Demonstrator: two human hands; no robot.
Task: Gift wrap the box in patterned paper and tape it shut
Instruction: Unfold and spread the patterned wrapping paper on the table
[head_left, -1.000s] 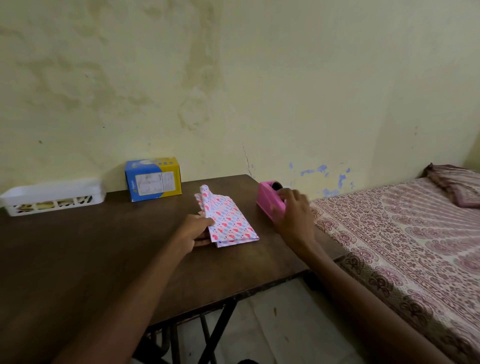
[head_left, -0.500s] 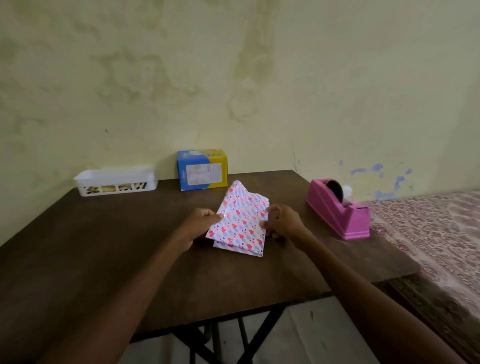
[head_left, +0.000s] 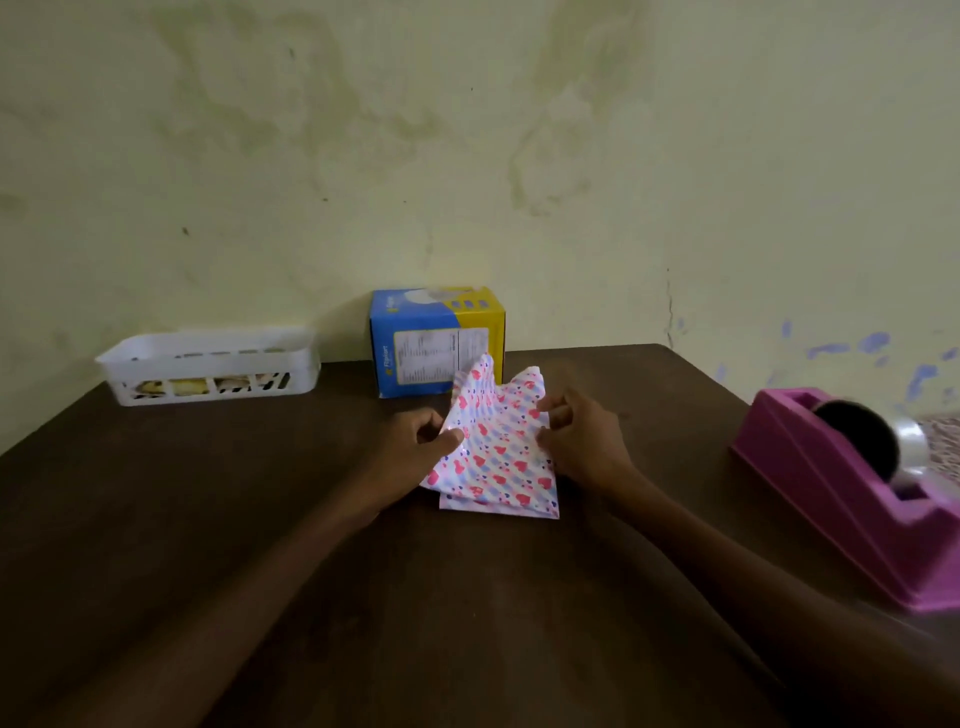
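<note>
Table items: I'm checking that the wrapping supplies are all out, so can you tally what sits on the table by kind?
Box, blue and yellow: 1
Patterned paper, folded, held by left hand and right hand: 1
Pink tape dispenser: 1
White basket: 1
Total: 4 on the table

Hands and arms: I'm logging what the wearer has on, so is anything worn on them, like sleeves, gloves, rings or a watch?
Nothing shows: the left hand and right hand are bare, and both forearms are uncovered to the frame's bottom edge. No sleeves, gloves, watch or bracelets; the picture is too soft to rule out a thin ring.
</note>
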